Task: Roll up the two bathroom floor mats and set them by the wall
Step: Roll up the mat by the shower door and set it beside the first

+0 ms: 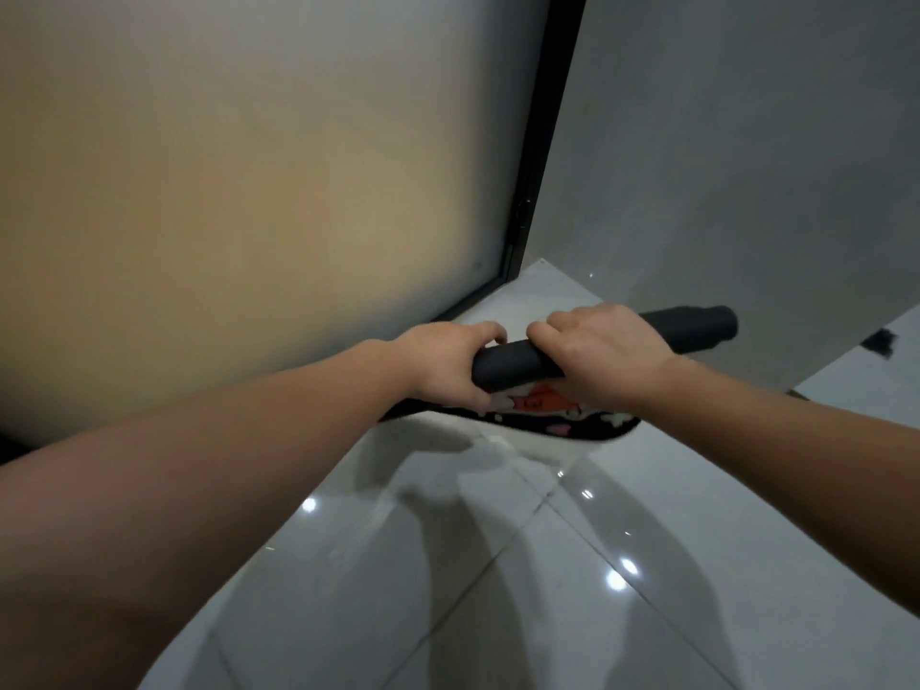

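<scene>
A dark floor mat (513, 363) is partly rolled into a long black tube that runs from the middle of the view to the right. Its loose flap (562, 415) hangs below the roll and shows an orange, pink and white pattern. My left hand (448, 363) grips the left end of the roll. My right hand (597, 351) is clasped over the roll just to the right of it. The mat is held above the floor. A second mat is not clearly in view.
A frosted glass panel (249, 191) with a black frame (537, 166) fills the left. A grey wall (747, 141) stands at the right, meeting it in a corner. Glossy white floor tiles (498, 565) lie below. A small dark object (878, 341) sits at the far right.
</scene>
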